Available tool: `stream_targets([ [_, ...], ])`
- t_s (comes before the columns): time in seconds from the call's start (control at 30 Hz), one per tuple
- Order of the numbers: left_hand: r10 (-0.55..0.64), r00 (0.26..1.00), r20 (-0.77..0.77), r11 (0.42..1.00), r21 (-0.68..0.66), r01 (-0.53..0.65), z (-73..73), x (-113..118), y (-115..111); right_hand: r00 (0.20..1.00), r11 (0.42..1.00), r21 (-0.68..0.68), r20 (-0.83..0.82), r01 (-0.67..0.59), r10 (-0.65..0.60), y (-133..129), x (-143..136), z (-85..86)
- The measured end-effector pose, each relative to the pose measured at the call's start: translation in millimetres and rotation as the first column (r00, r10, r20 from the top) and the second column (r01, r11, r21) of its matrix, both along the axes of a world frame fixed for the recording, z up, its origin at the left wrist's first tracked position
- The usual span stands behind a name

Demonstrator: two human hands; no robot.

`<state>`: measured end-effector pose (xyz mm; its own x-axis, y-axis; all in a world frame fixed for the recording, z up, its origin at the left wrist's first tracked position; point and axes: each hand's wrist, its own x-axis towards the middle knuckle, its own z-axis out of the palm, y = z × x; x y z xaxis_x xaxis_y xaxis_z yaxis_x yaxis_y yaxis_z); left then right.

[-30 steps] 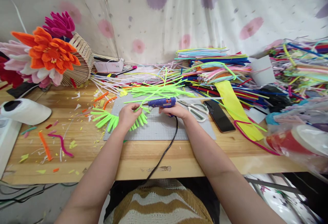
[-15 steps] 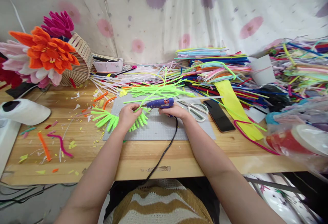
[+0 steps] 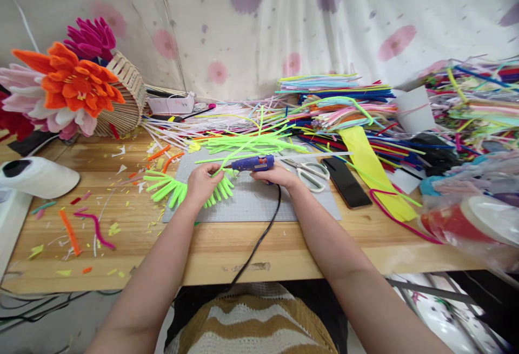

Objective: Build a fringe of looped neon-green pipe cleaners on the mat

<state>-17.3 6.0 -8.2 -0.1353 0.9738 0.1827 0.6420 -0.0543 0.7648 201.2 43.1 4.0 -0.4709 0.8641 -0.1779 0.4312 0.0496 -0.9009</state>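
My right hand (image 3: pixel 272 174) is closed around a blue hot glue gun (image 3: pixel 253 163), its nozzle pointing left and a long white glue stick (image 3: pixel 316 155) poking out of its back. Close to the nozzle, my left hand (image 3: pixel 206 182) pinches a bright green pipe cleaner (image 3: pixel 235 155). A fringe of short green pipe cleaner pieces (image 3: pixel 170 187) fans out on both sides of my left hand, partly covered by it. Whether the nozzle touches the pipe cleaner I cannot tell. Beneath lies a grey cutting mat (image 3: pixel 259 205). Loose green pipe cleaners (image 3: pixel 247 143) are heaped behind my hands.
Scissors (image 3: pixel 310 174) and a black phone (image 3: pixel 346 182) lie right of the mat. Bundles of coloured pipe cleaners (image 3: pixel 336 108) line the back. On the left stand pipe cleaner flowers (image 3: pixel 81 86) and scattered scraps (image 3: pixel 95 229). The gun's black cord (image 3: pixel 259 243) hangs over the front edge.
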Motion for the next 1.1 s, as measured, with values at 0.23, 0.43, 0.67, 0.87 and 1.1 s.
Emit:
stream_targets([
  [0.23,0.004,1.0,-0.015,1.0,0.002,-0.004,1.5,0.8,-0.6,1.0,1.0,0.012,0.017,0.004,-0.004,-0.2,0.1,-0.8],
  [0.43,0.007,1.0,-0.028,1.0,0.013,-0.007,3.5,0.7,-1.3,1.0,1.0,0.019,-0.001,-0.006,0.006,-0.1,-0.2,-2.0],
  [0.67,0.014,0.998,-0.054,0.999,0.03,-0.012,2.4,0.9,-0.8,0.999,1.0,0.009,-0.036,-0.002,0.002,-1.8,-1.2,0.9],
  [0.87,0.02,0.999,-0.04,0.999,0.047,-0.018,2.1,0.4,-0.6,1.0,1.0,0.001,-0.028,0.011,-0.011,-1.7,-0.7,0.9],
  [1.1,0.031,0.999,-0.041,0.997,0.066,-0.028,2.4,0.7,-1.2,1.0,1.0,-0.01,0.006,0.03,-0.03,-0.8,-0.9,0.7],
])
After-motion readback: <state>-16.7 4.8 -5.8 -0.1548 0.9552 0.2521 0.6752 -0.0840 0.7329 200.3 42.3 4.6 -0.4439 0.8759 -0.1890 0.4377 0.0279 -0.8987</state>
